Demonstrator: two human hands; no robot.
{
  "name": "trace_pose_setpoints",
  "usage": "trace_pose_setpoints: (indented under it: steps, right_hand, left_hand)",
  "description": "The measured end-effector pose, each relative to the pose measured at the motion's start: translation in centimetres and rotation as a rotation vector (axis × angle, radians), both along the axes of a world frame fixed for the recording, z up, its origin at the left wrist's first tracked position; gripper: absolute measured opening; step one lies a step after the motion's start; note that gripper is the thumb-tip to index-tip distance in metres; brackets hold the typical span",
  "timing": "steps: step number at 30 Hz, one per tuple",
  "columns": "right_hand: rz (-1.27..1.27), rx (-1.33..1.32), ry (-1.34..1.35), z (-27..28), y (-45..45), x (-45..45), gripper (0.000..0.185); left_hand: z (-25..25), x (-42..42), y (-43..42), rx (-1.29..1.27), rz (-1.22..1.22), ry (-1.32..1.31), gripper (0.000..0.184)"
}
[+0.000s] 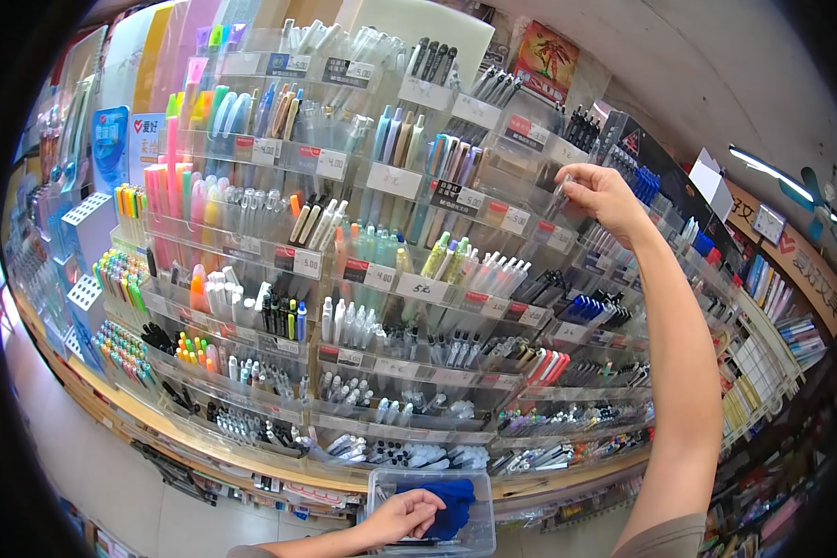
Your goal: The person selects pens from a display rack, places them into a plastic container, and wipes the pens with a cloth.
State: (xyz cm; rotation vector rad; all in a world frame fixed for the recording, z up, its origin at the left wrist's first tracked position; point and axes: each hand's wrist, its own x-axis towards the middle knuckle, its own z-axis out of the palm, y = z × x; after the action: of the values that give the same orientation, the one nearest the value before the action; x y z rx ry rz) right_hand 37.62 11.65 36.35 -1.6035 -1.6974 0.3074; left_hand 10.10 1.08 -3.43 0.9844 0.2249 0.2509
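Note:
My right hand (597, 195) is raised to an upper compartment of the pen rack (395, 179). Its thumb and fingers are pinched together around something slim and clear or grey, too small to name. Low in the view, my left hand (402, 517) is over a clear plastic bin (482, 549), its fingers curled in. A dark blue cloth (451, 507) lies in the bin beside that hand, with a few pens near the bottom edge. Whether the left hand holds anything is hidden.
Tiered clear shelves full of pens and markers span the view, with price labels (392, 179) along their edges. A wooden ledge (335, 479) runs below. Colourful marker racks (132, 279) stand at left, and a wire rack (758, 358) at right.

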Motion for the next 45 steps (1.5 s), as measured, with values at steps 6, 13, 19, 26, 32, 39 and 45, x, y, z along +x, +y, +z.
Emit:
trace_pose_setpoints:
  steps: [6,13,19,26,32,39,45]
  right_hand:
    - [0.042,-0.084,-0.103,-1.1,0.2,0.1,0.010]
    - [-0.013,-0.047,-0.082,-1.0,-0.6,-1.2,0.012]
    - [-0.067,0.007,-0.082,-1.4,-0.5,-0.8,0.015]
    - [-0.052,0.074,-0.045,-2.1,0.1,0.1,0.014]
    - [-0.050,0.096,-0.061,-2.3,0.2,0.6,0.015]
    - [-0.202,0.569,-0.700,-3.4,-1.9,0.2,0.033]
    - [0.248,0.424,-0.566,-15.2,-10.0,-10.0,0.003]
  left_hand:
    - [0.2,0.0,0.1,0.015,0.001,0.003,0.020]
    - [0.2,-0.2,0.0,0.013,0.010,-0.008,0.020]
    - [0.1,0.0,0.1,0.032,0.011,-0.028,0.020]
    - [0.1,-0.1,0.1,0.025,0.025,-0.015,0.019]
    - [0.6,-0.1,0.2,0.005,0.019,0.003,0.017]
    - [0.6,-0.6,0.3,-0.070,0.284,-0.172,0.018]
    - [1.2,-1.7,1.6,-0.062,0.486,-0.193,0.018]
